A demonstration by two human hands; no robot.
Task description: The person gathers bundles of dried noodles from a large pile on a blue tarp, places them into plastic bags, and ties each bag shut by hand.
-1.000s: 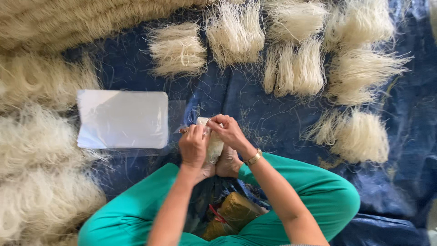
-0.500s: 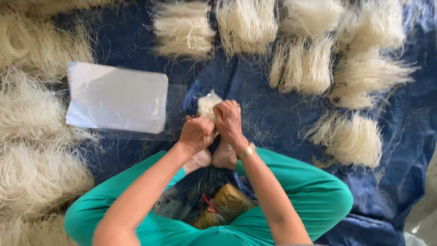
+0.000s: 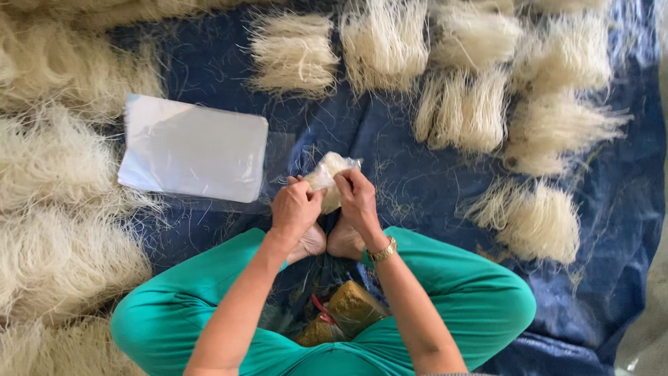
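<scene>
Both hands are lifting slightly forward since earlier: left hand (image 3: 296, 207) and right hand (image 3: 357, 198) are gripping the bagged noodle bundle (image 3: 328, 177) above the feet; keeping strands tucked inside is mattering, loose bundles (image 3: 532, 219) lying beyond

A creased blue tarp (image 3: 612, 174) covers the floor under soft, even light.

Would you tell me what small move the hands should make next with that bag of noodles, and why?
Probably press the noodles deeper into the clear bag: the left hand and right hand both grip it, and its top looks open.
</scene>
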